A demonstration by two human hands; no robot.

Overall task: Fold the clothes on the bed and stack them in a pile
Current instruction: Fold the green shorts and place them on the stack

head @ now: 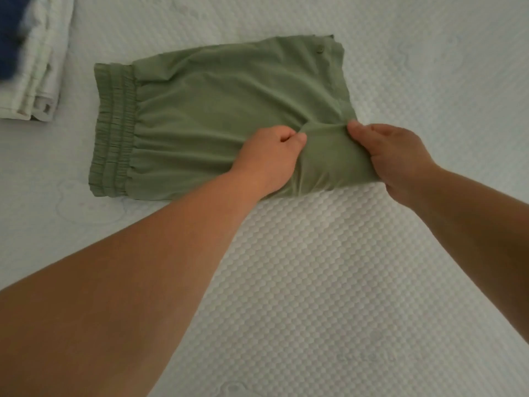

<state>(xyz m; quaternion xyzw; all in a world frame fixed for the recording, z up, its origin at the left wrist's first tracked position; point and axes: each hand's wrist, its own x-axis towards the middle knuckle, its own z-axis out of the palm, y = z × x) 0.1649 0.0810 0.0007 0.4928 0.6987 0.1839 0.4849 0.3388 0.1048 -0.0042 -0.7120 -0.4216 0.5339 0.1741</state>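
Green shorts [217,110] with a gathered elastic waistband on the left lie flat on the white quilted bed [329,267]. A small button shows near their far right corner. My left hand [270,156] pinches the green cloth near the shorts' near right part, fingers curled into a fold. My right hand [396,156] grips the shorts' right near edge, thumb on top and fingers tucked under the cloth. The cloth bunches between the two hands.
A pile of folded white and pale striped clothes [37,67] sits at the far left, with something dark blue [11,30] on top at the corner. White mattress cover lies all around the shorts.
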